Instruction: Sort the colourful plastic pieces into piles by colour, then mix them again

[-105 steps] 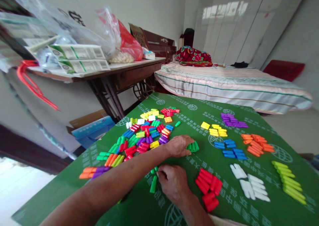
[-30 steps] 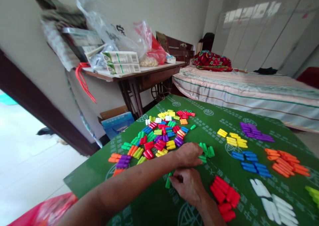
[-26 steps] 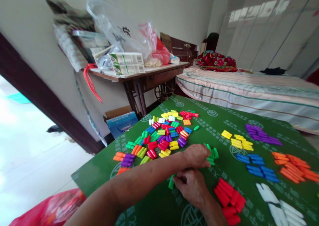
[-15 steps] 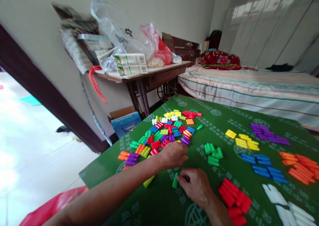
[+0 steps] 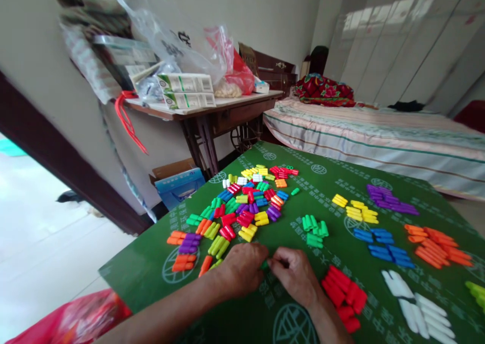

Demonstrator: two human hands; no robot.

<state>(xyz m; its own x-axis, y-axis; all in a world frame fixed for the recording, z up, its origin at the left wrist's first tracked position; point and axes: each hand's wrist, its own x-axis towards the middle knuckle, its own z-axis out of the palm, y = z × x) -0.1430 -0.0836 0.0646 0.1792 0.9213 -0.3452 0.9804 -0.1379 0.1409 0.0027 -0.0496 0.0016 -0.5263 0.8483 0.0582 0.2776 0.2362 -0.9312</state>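
Observation:
My left hand [image 5: 246, 266] is closed over the green table, its fingertips turned toward my right hand [image 5: 292, 273]. My right hand pinches a short green plastic tube [image 5: 264, 265], mostly covered by the fingers. Whatever my left fingers hold is hidden. Just beyond my left hand lies a mixed spread of small coloured tubes, with yellow tubes [image 5: 248, 232] and lime tubes [image 5: 219, 246] closest. To the right of my right hand are a red tube group [image 5: 343, 291] and, farther back, a green tube group [image 5: 314, 230].
Sorted groups of blue tubes [image 5: 390, 247], orange tubes [image 5: 435, 245], white tubes [image 5: 419, 303] and purple tubes [image 5: 390, 201] lie at the right. A bed [image 5: 364, 132] and a wooden sewing table [image 5: 227, 112] stand beyond. A blue box [image 5: 180, 186] is on the floor.
My left hand has come back from the mixed tubes to meet my right hand. The green tube in my right fingers is now between both hands. The view has shifted slightly right.

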